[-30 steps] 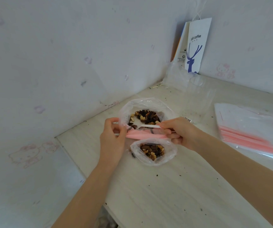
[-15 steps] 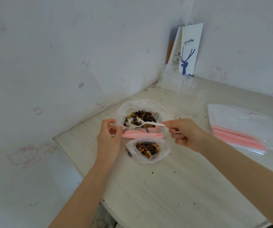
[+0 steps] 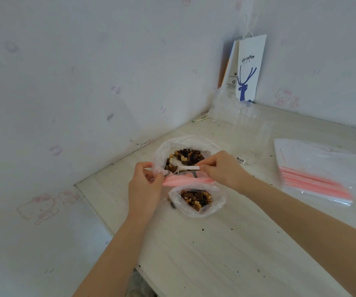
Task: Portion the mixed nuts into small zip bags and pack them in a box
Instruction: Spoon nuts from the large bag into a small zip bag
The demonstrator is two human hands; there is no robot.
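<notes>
The small zip bag (image 3: 195, 209) looks thin, floppy and light. The left hand (image 3: 145, 187) pinches its pink top (image 3: 185, 181), the best hold. The right hand (image 3: 223, 170) pinches a white spoon (image 3: 191, 167).

Handle of the white plastic spoon (image 3: 188, 167) vanishing inside the right hand (image 3: 222, 169), clear pack of pink-striped zip bags (image 3: 318, 174) running off the right edge, white barcode sticker (image 3: 240, 160) being unreadably small.

"luckin coffee" in blue on the white paper bag (image 3: 250, 67).
</notes>
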